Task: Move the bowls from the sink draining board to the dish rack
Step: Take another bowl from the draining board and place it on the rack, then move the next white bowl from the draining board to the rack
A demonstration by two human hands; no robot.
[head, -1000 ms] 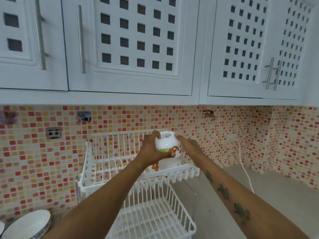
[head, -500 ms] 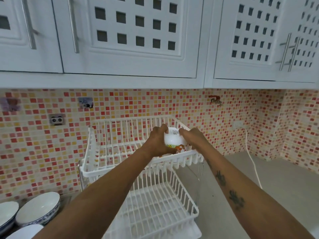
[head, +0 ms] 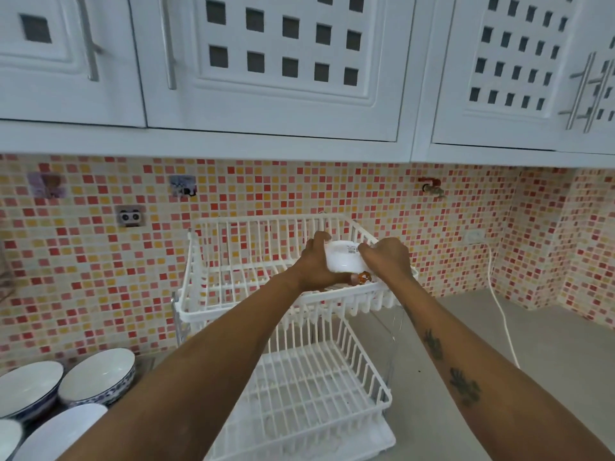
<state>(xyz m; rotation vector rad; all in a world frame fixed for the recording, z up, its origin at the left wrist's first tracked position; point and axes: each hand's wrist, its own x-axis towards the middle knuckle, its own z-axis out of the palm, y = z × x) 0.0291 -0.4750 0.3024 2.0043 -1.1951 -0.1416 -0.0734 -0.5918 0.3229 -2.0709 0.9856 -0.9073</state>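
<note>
A white two-tier wire dish rack [head: 233, 294] stands on the counter against the mosaic wall. Both hands hold a small white bowl [head: 342, 262] with an orange print, upside down, at the front right of the rack's top tier. My left hand [head: 316, 261] grips its left side and my right hand [head: 386, 257] its right side. Several more bowls sit at the bottom left: two white ones with blue patterned outsides [head: 100, 374] [head: 28, 387] and plain white ones [head: 63, 430] partly cut off by the frame edge.
The rack's lower tier [head: 316, 387] holds nothing visible. A grey counter [head: 549, 344] stretches to the right, with a white cable [head: 499, 314] running down from a wall socket. White cabinets [head: 273, 61] hang overhead.
Both hands have lowered the small bowl into the top tier's front right area. The view has tilted down, showing more bowls at bottom left.
</note>
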